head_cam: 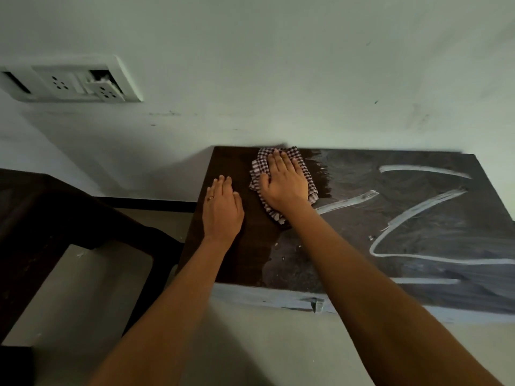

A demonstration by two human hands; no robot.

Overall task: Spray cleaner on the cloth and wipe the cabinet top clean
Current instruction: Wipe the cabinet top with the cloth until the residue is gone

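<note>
cloth [260, 165] on cabinet top [418, 227], far edge

Dark wooden worktop [237, 168], rear-left corner.
Checked fabric cloth [257, 169] lies there under right hand [284, 185]; left hand [221, 207] rests just left.

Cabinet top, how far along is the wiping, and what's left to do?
The left end of the cabinet top looks dark and clean. The right hand presses the checked cloth flat near the back edge; the left hand rests flat on the clean part. Left to wipe: the grey film with pale streaks over the middle and right.
</note>
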